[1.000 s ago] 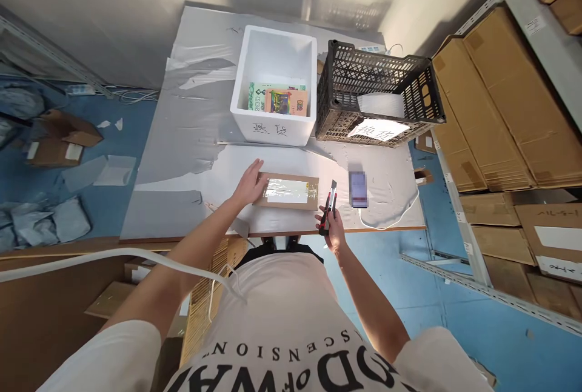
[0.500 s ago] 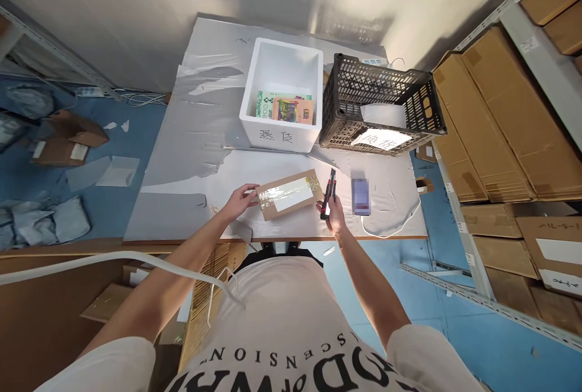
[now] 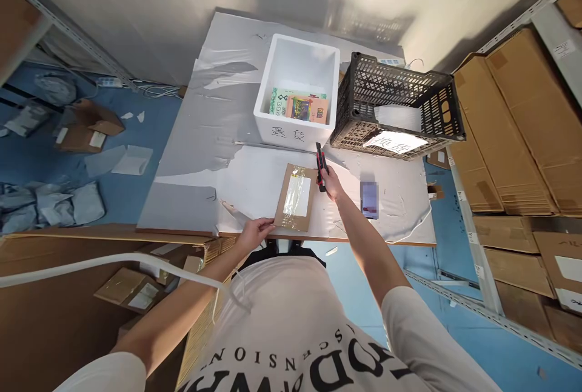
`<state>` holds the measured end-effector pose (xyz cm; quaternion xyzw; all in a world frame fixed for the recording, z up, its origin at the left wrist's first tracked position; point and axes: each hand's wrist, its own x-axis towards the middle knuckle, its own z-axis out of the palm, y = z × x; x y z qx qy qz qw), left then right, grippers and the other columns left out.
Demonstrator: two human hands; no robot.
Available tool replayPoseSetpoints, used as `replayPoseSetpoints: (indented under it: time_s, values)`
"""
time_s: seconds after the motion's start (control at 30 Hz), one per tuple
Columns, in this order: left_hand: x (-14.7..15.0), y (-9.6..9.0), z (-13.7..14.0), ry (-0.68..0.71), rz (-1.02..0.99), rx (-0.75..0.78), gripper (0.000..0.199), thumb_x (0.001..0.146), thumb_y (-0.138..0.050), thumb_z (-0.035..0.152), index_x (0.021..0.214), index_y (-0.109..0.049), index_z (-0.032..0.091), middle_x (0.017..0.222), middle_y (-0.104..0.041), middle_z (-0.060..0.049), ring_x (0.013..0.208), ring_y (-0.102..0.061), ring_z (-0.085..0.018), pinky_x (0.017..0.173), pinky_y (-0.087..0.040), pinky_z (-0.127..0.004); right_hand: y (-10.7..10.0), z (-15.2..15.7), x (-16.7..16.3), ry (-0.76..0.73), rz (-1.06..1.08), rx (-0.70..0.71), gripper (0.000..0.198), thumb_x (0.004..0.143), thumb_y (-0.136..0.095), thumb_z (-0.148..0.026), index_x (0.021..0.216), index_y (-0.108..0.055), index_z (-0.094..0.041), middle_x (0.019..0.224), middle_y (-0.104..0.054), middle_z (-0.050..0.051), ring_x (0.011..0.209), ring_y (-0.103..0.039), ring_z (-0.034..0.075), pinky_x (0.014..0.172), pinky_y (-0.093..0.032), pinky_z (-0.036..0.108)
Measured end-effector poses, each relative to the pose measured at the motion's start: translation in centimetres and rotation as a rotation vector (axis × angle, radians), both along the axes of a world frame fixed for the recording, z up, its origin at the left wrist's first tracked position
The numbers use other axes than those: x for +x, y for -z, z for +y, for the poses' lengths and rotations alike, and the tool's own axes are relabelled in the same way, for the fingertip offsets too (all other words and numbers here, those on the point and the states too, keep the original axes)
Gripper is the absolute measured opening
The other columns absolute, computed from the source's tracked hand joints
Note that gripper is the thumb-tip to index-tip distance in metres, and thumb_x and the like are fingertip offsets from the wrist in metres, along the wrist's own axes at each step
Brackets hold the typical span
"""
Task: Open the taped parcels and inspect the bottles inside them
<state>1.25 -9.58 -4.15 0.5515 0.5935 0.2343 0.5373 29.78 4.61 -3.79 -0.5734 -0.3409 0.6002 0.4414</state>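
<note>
A flat cardboard box (image 3: 285,197) with a white label and shiny clear tape lies on the table near its front edge. My left hand (image 3: 257,233) pinches the box's lower left corner, thumb and fingers closed on it. A black and red box cutter (image 3: 321,168) is gripped in my right hand (image 3: 331,182), beside the box's upper right edge. The cutter points away from me; whether its blade is out I cannot tell. Right of that hand lies a phone (image 3: 369,200) with a lit, blurred screen and a white cable.
Behind the box stand a white foam box (image 3: 297,131) holding colourful booklets and a black plastic crate (image 3: 354,131) with white sheets inside. Cartons (image 3: 518,131) fill the right-hand shelf. A large open carton (image 3: 45,295) with parcels is at lower left, near a white cable (image 3: 136,257).
The cardboard box has turned from lying crosswise to nearly upright in view. My left hand has come lower, towards the table edge, and my right hand has raised the cutter farther forward.
</note>
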Motion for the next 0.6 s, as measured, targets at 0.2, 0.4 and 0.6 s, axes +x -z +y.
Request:
replayPoseSetpoints:
  time_s: [0.2, 0.4, 0.6]
  values:
    - [-1.4, -0.3, 1.0, 0.123, -0.007, -0.044, 0.044, 0.070, -0.065, 0.050, 0.100, -0.070, 0.017, 0.099, -0.074, -0.009, 0.088, -0.071, -0.026, 0.082, -0.058, -0.038, -0.6, -1.2, -0.4, 0.110, 0.052, 0.030, 0.037, 0.077, -0.063, -0.049, 0.102, -0.052, -0.023, 0.095, -0.064, 0.001, 0.069, -0.057, 0.009, 0.059, -0.049, 0.023]
    - [-2.4, -0.8, 8.1, 0.107, 0.140, 0.101, 0.047, 0.080, -0.054, 0.049, 0.112, -0.066, 0.017, 0.114, -0.069, -0.011, 0.104, -0.065, -0.026, 0.096, -0.050, -0.043, -1.5, -8.2, 0.0, 0.263, 0.033, 0.004, 0.045, 0.078, -0.063, -0.051, 0.111, -0.050, -0.024, 0.116, -0.063, 0.006, 0.069, -0.060, 0.010, 0.060, -0.056, 0.029]
    - [0.9, -1.5, 17.0, 0.126, 0.044, 0.167, 0.062, 0.082, -0.054, 0.050, 0.137, -0.048, 0.020, 0.142, -0.049, -0.012, 0.126, -0.052, -0.027, 0.103, -0.044, -0.043, -0.7, -17.5, -2.7, 0.368, 0.245, -0.173, 0.041, 0.070, -0.073, -0.048, 0.097, -0.062, -0.019, 0.102, -0.067, 0.006, 0.066, -0.059, 0.010, 0.054, -0.053, 0.025]
